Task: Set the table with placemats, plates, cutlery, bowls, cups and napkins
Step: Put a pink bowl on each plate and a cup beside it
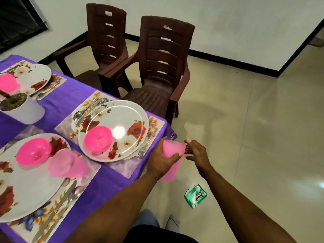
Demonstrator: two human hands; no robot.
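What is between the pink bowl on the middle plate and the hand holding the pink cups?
In the head view, a silver metal fork lies on the floral placemat, between the pink plastic bowl and the left hand.

Bare forearms, black top [157, 234], blue jeans [147, 218], pale footwear [172, 223].

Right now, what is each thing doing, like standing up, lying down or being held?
Pink cups: stacked, tilted, gripped by the left hand off the table's edge.
Right hand: fingers at the stack's rim.
Pink cup: on the near placemat.
Pink bowl: upright on the middle plate.
Fork: lying flat beside that plate.
Green packet: lying on the floor.
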